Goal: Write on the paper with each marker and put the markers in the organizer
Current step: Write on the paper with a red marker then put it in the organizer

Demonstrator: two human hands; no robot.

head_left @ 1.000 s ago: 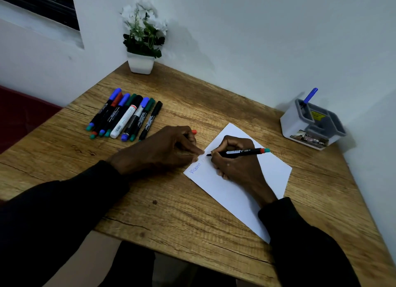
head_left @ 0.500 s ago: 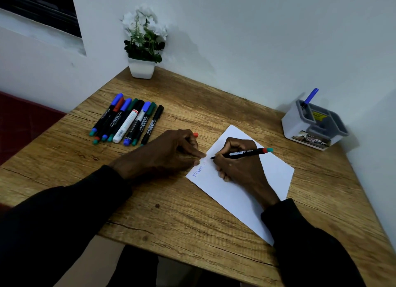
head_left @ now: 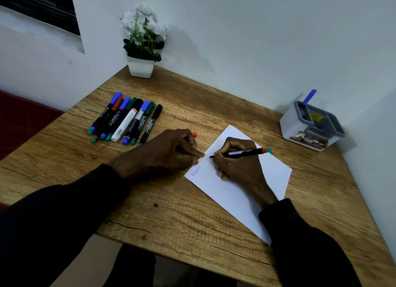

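Closed grip of right hand (head_left: 237, 166) round marker (head_left: 246, 152), tip on paper (head_left: 231, 199), long axis running right. Beyond paper's far-right corner: organizer (head_left: 300, 129), nearer right hand. Curled left hand (head_left: 162, 154) holds orange cap (head_left: 194, 134) beside paper.

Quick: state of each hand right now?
Left hand: grips an orange cap, fingertip on the paper.
Right hand: grips the black marker, tip at the paper.
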